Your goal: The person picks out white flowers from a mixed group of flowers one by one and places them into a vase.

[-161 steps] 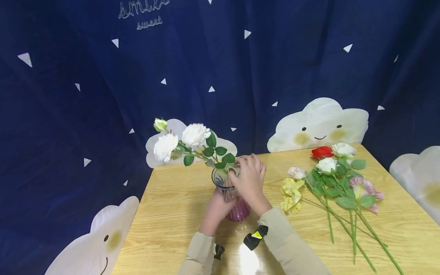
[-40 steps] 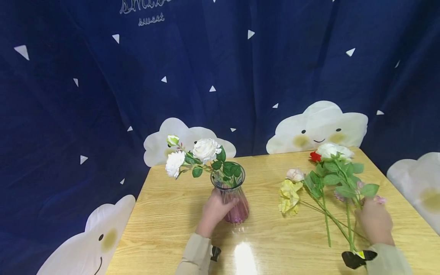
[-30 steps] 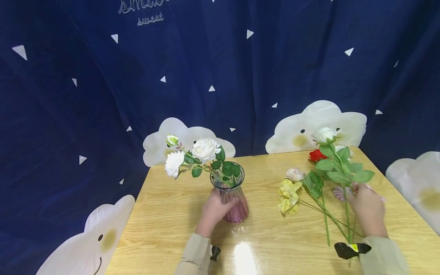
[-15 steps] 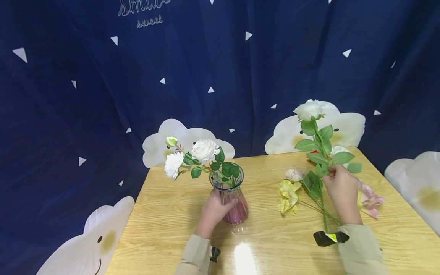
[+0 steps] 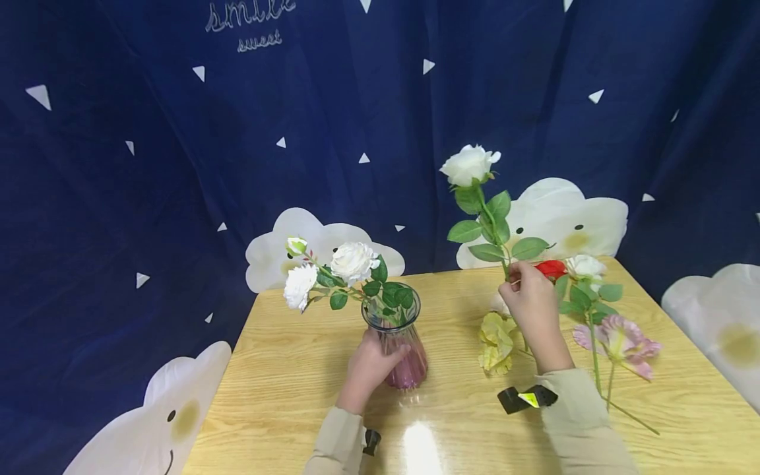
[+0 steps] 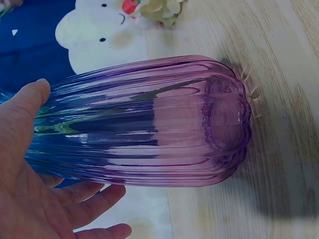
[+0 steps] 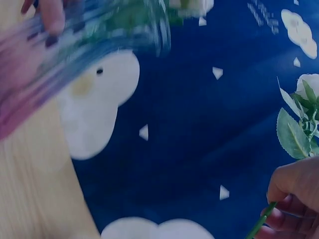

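A clear glass vase (image 5: 410, 366) with a pink-purple base stands upright on the table. My left hand (image 5: 369, 363) holds it below the rim, thumb on one side and fingers on the other. In the vase leans a spray of white flowers (image 5: 354, 262) with a bud, tilted to the left. To the vase's right, my right hand (image 5: 532, 310) pinches the green stem of a single white rose (image 5: 469, 165), raised above the table with its bloom up. Its stem (image 7: 261, 221) comes out below the fingers in the right wrist view.
On the table (image 5: 285, 409) at the right lie a yellow flower (image 5: 495, 343), a red flower (image 5: 550, 268), another white flower (image 5: 584, 266) and a pink-purple flower (image 5: 623, 340). A dark blue curtain (image 5: 356, 92) with clouds hangs behind the far edge.
My right hand left the vase's mouth, went to the flowers at the right, took a white rose, lifted it and carried it left. The left hand stays on the vase.
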`<state>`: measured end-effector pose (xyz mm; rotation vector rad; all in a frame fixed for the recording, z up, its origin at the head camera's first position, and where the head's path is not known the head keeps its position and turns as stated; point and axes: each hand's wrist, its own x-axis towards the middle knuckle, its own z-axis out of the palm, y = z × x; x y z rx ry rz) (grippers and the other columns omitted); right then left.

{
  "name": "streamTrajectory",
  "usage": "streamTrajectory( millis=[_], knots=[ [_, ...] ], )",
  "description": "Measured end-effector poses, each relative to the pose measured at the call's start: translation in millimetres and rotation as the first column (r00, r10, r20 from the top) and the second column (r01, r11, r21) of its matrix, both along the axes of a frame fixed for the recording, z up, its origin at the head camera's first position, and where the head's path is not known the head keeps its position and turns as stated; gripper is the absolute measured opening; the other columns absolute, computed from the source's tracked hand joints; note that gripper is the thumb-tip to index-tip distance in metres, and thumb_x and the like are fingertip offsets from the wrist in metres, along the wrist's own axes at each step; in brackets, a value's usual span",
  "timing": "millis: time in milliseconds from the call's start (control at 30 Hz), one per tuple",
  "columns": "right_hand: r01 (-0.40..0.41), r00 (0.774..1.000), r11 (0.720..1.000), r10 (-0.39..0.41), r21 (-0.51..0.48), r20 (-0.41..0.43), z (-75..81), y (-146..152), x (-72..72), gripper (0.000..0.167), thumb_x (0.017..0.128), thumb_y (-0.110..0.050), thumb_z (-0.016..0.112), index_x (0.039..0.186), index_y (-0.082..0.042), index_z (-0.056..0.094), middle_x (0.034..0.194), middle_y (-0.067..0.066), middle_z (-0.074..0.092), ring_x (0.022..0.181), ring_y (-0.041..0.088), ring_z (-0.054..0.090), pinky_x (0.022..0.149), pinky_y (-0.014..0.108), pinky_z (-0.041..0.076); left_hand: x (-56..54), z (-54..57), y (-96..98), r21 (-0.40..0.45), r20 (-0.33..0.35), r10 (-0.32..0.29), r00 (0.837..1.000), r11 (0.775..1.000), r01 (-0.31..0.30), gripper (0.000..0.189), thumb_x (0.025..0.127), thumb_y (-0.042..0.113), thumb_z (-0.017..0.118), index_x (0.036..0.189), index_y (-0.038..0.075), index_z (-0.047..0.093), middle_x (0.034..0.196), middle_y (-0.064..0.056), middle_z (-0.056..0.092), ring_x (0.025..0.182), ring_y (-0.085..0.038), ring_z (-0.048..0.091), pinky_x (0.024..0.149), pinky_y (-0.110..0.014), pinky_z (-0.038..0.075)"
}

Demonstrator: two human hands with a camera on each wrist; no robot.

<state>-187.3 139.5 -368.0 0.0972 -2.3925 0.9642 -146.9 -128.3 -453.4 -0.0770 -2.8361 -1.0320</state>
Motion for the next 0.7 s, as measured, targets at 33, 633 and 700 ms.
streamTrajectory(
  millis=[33, 633, 700],
  knots=[
    [-0.012, 1.0, 1.0, 0.012, -0.004, -0.009, 3.0, -5.6, -0.2, 0.014, 0.072, 0.003, 0.054, 0.087, 0.004, 0.056, 0.078, 0.018, 0.06, 0.069, 0.03, 0.059, 0.058, 0.044, 0.046, 0.0, 0.0, -0.2, 0.0, -0.004, 0.002, 1.0, 1.0, -0.002, 0.078, 0.076, 0.053, 0.061, 0.13, 0.002, 0.037, 0.122, -0.02, 0.049, 0.103, -0.036, 0.053, 0.081, -0.049, 0.046],
    [-0.231, 0.918, 0.973, 0.212, -0.02, -0.335, 37.5, -82.4, 12.3, 0.016, 0.07, 0.01, 0.06, 0.084, 0.002, 0.059, 0.076, 0.012, 0.06, 0.066, 0.021, 0.059, 0.052, 0.03, 0.052, 1.4, -0.5, 1.2, 0.006, -0.01, 0.007, 1.0, 1.0, -0.007, 0.075, 0.075, 0.049, 0.064, 0.13, 0.006, 0.037, 0.122, -0.02, 0.049, 0.104, -0.037, 0.052, 0.082, -0.05, 0.045],
    [-0.258, 0.906, 0.966, 0.231, -0.03, -0.356, 41.8, -89.2, 14.5, 0.016, 0.07, 0.01, 0.061, 0.084, 0.002, 0.059, 0.076, 0.011, 0.059, 0.067, 0.02, 0.059, 0.053, 0.028, 0.052, 1.2, 0.0, 1.1, 0.007, -0.009, 0.009, 1.0, 1.0, -0.009, 0.075, 0.075, 0.048, 0.065, 0.13, 0.006, 0.036, 0.122, -0.019, 0.049, 0.105, -0.035, 0.052, 0.083, -0.049, 0.045]
  ],
)
